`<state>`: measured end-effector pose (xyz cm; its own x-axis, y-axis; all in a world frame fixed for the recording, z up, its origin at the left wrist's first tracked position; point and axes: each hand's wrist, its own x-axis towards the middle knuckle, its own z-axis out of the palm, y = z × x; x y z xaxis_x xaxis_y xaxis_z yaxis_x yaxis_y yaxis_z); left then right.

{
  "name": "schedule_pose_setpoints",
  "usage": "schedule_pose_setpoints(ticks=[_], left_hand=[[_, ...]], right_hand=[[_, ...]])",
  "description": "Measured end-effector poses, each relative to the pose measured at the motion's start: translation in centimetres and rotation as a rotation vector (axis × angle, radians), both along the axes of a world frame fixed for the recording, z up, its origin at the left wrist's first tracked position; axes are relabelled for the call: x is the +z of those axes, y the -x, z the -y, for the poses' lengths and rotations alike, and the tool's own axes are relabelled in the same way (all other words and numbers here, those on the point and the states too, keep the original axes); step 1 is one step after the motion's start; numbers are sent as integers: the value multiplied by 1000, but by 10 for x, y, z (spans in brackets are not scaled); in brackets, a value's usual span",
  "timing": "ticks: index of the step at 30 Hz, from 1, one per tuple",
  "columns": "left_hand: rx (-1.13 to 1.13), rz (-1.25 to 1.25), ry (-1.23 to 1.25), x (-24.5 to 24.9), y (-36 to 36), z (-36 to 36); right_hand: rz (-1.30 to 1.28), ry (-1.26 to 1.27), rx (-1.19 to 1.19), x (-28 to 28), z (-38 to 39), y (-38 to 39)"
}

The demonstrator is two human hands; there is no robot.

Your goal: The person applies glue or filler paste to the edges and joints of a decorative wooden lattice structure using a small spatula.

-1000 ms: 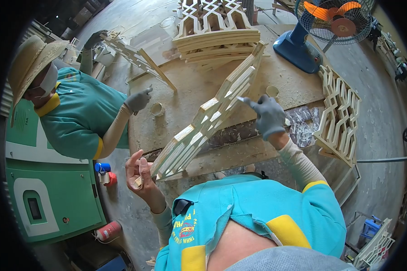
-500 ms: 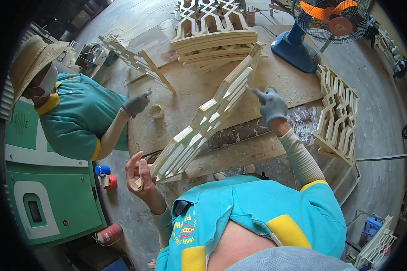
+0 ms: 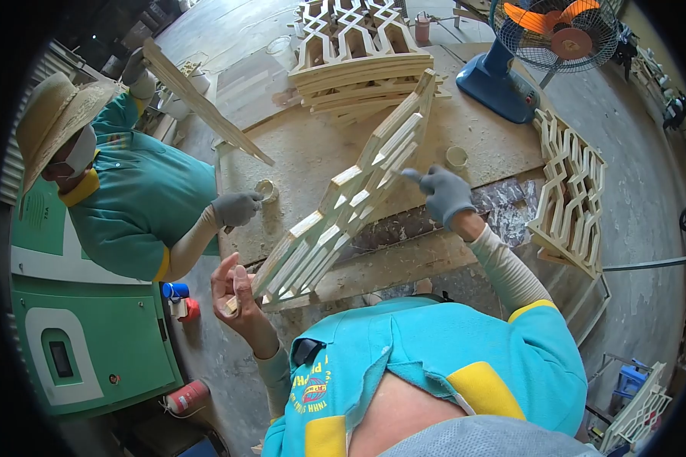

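Observation:
A pale wooden lattice panel [image 3: 335,194] with zigzag slats stands tilted over the table, running diagonally from lower left to upper right. My bare left hand [image 3: 240,305] grips its lower left end, fingers and thumb around the wood. On the right, my grey-gloved right hand [image 3: 446,194] reaches in with the index finger stretched to the slats and the other fingers curled, no tool visible in it. A small round tub [image 3: 456,158] of pale paste sits on the worktable [image 3: 305,145] just beyond that hand.
Stacked lattice panels [image 3: 362,65] stand at the back, another stack [image 3: 568,194] at the right. A blue fan [image 3: 499,84] occupies the table's right corner. Across to the left, a co-worker [image 3: 129,175] holds another panel [image 3: 206,103], a gloved hand at a second tub [image 3: 267,190].
My right hand has moved down and left along the slats, uncovering the tub behind it. The co-worker's panel has been raised and turned, and their near hand has come to the second tub.

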<state>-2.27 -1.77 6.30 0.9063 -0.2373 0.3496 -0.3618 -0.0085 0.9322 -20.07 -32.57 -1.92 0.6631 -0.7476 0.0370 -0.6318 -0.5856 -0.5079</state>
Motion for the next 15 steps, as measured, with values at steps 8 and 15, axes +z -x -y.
schedule_pose_setpoints(ticks=[8,15], left_hand=[[63,-148,66,2,-54,19],[-5,-380,31,5,-78,16]], right_hand=[[563,-254,-179,-63,21,-1],[717,-88,-339,-95,20,-46]])
